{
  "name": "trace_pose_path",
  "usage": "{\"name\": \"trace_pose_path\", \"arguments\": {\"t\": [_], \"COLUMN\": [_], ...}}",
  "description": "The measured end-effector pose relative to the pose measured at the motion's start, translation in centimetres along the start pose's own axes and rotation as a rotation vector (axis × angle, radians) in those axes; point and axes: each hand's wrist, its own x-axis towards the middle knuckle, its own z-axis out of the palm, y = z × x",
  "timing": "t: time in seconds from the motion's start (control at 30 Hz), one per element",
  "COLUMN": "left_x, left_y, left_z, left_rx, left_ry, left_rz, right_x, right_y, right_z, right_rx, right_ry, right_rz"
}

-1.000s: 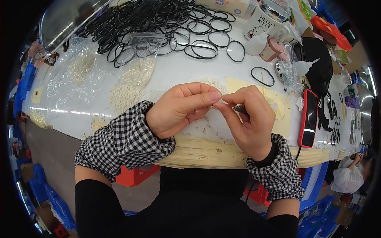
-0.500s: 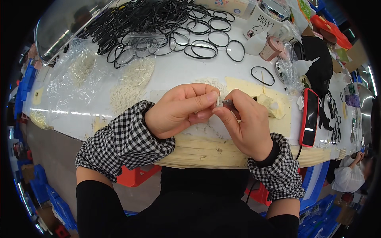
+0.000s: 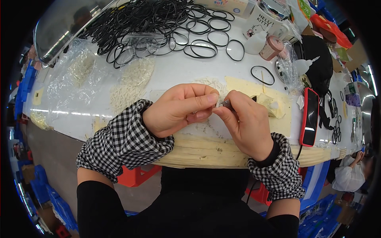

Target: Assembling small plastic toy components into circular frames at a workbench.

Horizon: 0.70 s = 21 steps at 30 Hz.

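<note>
My left hand (image 3: 180, 108) is closed, thumb and forefinger pinching a small white piece (image 3: 217, 104) that mostly hides behind the fingertips. Close against it, my right hand (image 3: 248, 123) grips a small grey metal piece (image 3: 227, 104) between thumb and forefinger; the rest of it is covered by the fingers, so its kind does not show. The two hands' fingertips nearly meet above the front of the table. Behind them lies a small heap of white pieces (image 3: 212, 83). A larger pile of similar little white pieces (image 3: 133, 81) spreads beyond my left forearm.
Black rubber-like rings (image 3: 143, 23) heap at the back. A clear plastic bag (image 3: 75, 71) with white pieces lies at left. Yellowish paper (image 3: 242, 84) and a crumpled yellow lump (image 3: 274, 106) sit at right, near a red-edged phone (image 3: 309, 118). Cups (image 3: 262, 22) stand behind.
Both hands hold nearly the same place; the left has shifted very slightly left. Less of the white piece shows between the fingertips now.
</note>
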Motion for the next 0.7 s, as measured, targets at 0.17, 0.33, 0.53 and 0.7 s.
{"name": "trace_pose_path", "arguments": {"t": [0.17, 0.33, 0.53, 0.7], "left_x": [-0.11, -0.19, -0.13, -0.18], "left_y": [0.16, 0.54, 0.45, 0.55], "left_z": [-0.11, 0.18, 0.12, 0.21], "left_rx": [0.033, 0.071, 0.071, 0.075], "left_ry": [-0.020, 0.003, -0.008, 0.003], "left_rz": [-0.015, -0.020, -0.017, -0.020], "right_x": [0.00, -0.01, -0.02, -0.09], "right_y": [-0.03, -0.05, -0.06, -0.01], "right_z": [-0.23, -0.20, -0.12, -0.25], "right_rx": [-0.010, 0.016, -0.004, -0.037], "right_ry": [-0.038, -0.038, -0.022, -0.045], "right_rz": [-0.011, -0.011, 0.005, -0.036]}}
